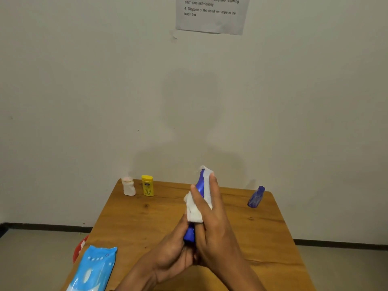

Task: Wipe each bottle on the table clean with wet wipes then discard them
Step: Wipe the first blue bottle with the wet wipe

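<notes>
Blue bottle: held raised over the middle of the table, tilted away, partly wrapped in a white wipe.
Left hand: fingers curled round the bottle's lower end.
Right hand: fingers nearly straight, the wipe pressed along the bottle's side.
Far left edge: a white bottle and a yellow bottle stood just beside each other.
Far right corner: a purple bottle, leaning.
Near left corner: a blue wipes pack laid flat.
Wall: a printed sheet is fixed above.
</notes>
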Demonstrator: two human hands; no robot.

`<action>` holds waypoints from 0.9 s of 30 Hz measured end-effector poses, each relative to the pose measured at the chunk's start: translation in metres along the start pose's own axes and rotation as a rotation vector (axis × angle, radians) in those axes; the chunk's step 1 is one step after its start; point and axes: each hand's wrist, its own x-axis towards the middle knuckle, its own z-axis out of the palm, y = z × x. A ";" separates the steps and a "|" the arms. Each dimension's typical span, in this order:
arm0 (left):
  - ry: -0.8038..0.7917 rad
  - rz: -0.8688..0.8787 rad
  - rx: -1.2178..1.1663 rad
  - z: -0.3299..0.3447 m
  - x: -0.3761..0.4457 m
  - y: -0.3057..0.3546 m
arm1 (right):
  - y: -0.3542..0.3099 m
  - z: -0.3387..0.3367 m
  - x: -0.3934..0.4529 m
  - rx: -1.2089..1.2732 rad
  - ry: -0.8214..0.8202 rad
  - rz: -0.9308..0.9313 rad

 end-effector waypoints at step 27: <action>-0.028 0.026 -0.283 -0.001 0.000 0.025 | -0.028 -0.026 0.021 -0.166 0.012 -0.277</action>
